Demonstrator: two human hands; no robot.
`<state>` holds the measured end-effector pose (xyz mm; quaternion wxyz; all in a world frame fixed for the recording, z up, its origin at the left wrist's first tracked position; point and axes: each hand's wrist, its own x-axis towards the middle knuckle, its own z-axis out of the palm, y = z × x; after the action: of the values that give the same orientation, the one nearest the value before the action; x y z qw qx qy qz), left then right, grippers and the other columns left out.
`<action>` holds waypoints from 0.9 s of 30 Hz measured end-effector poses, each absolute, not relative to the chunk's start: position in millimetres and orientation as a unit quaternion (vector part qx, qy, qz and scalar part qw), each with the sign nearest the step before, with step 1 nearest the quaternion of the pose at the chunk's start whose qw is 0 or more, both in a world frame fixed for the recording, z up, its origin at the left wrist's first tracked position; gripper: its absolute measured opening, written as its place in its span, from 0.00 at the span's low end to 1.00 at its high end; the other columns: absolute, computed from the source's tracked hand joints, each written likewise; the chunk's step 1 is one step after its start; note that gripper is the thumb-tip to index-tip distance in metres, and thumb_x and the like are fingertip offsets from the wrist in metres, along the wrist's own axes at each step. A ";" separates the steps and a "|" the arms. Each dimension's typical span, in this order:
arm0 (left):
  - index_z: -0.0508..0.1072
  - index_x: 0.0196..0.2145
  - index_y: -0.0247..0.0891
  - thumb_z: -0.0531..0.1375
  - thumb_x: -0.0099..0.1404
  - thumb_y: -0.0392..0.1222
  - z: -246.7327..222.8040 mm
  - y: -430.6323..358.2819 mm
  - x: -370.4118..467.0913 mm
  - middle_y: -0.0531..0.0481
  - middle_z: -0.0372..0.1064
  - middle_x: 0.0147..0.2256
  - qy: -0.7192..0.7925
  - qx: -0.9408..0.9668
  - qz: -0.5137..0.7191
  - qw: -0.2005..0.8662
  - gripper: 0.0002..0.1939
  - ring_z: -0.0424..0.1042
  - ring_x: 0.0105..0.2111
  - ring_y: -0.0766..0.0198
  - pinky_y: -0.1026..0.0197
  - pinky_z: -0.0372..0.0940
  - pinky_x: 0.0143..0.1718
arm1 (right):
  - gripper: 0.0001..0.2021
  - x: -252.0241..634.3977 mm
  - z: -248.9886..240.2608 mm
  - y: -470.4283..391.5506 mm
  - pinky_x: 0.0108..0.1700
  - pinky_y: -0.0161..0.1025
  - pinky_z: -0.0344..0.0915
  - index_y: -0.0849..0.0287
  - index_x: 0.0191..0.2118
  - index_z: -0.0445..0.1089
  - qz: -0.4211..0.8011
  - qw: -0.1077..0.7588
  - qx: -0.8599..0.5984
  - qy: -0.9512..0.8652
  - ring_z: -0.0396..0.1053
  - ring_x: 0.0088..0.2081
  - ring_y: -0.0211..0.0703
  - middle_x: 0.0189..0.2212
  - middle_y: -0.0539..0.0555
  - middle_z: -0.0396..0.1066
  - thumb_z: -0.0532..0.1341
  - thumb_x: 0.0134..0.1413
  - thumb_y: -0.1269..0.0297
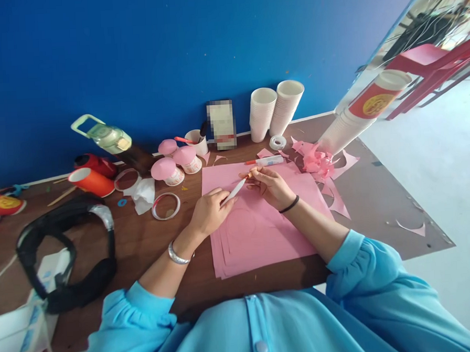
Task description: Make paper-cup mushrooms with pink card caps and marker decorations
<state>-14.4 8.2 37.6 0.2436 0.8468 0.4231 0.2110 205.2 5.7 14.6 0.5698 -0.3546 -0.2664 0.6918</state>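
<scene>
My left hand [213, 208] is closed around a white marker pen [234, 189], which slants up to the right over the pink paper. Close to the pen's orange end, my right hand [273, 185] pinches with thumb and fingertips; what it grips there is small, perhaps the orange tip or cap. Beneath both hands lies a stack of pink paper sheets [278, 242], with a faint round outline on the top sheet. Just beyond the right hand, a second white pen with a red end [271, 160] rests on the stack's far edge.
Three small paper cups with pink cone tops [185, 156] stand left. White cup stacks [263, 114] and a tape roll [278, 143] are behind. Pink scraps [316, 161] lie right, near a tilted cup stack [344, 123]. A bottle [117, 140] and black neckband-like object [65, 253] are left.
</scene>
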 end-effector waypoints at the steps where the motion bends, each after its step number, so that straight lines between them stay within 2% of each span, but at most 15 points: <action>1: 0.74 0.31 0.36 0.59 0.73 0.47 37.1 8.4 -13.6 0.54 0.62 0.27 0.423 0.848 0.211 0.240 0.15 0.62 0.26 0.67 0.61 0.55 0.32 | 0.18 206.0 13.9 5.9 0.38 0.31 0.74 0.57 0.35 0.72 0.692 0.569 -0.355 -0.267 0.78 0.36 0.37 0.37 0.53 0.82 0.77 0.45 0.54; 8: 0.74 0.32 0.37 0.60 0.73 0.45 32.9 9.2 -14.3 0.53 0.65 0.28 0.421 0.854 0.210 0.224 0.12 0.66 0.28 0.66 0.62 0.57 0.33 | 0.20 205.7 14.0 5.2 0.39 0.33 0.72 0.56 0.35 0.71 0.694 0.550 -0.361 -0.291 0.77 0.34 0.37 0.34 0.51 0.81 0.77 0.44 0.52; 14: 0.76 0.35 0.38 0.62 0.72 0.43 28.1 9.0 -16.6 0.52 0.68 0.30 0.415 0.864 0.208 0.196 0.08 0.69 0.29 0.65 0.63 0.59 0.31 | 0.20 201.1 11.0 1.3 0.38 0.34 0.68 0.57 0.36 0.72 0.651 0.544 -0.393 -0.355 0.75 0.34 0.38 0.33 0.52 0.81 0.76 0.47 0.49; 19: 0.76 0.37 0.37 0.58 0.74 0.42 25.4 9.0 -22.0 0.50 0.69 0.30 0.402 0.878 0.224 0.126 0.10 0.71 0.31 0.64 0.63 0.61 0.33 | 0.19 201.8 13.1 -1.0 0.39 0.39 0.70 0.58 0.35 0.75 0.600 0.538 -0.427 -0.410 0.74 0.33 0.40 0.33 0.53 0.81 0.76 0.45 0.49; 24: 0.76 0.41 0.37 0.57 0.75 0.42 21.4 11.8 -22.4 0.50 0.70 0.31 0.386 0.885 0.240 0.099 0.10 0.71 0.32 0.62 0.62 0.64 0.34 | 0.20 195.1 15.7 -4.0 0.40 0.40 0.72 0.58 0.33 0.75 0.604 0.525 -0.426 -0.423 0.74 0.32 0.39 0.29 0.51 0.79 0.78 0.42 0.50; 27: 0.76 0.43 0.38 0.58 0.74 0.41 19.0 14.6 -18.9 0.49 0.72 0.34 0.384 0.880 0.248 0.126 0.07 0.73 0.35 0.62 0.62 0.66 0.36 | 0.21 189.7 13.0 -6.1 0.41 0.40 0.72 0.58 0.38 0.74 0.611 0.510 -0.418 -0.438 0.75 0.33 0.40 0.31 0.51 0.79 0.77 0.43 0.52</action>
<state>-18.9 14.6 19.0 0.1257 0.8803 0.3841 0.2484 189.7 -6.1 13.0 0.5098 -0.4180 -0.4383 0.6109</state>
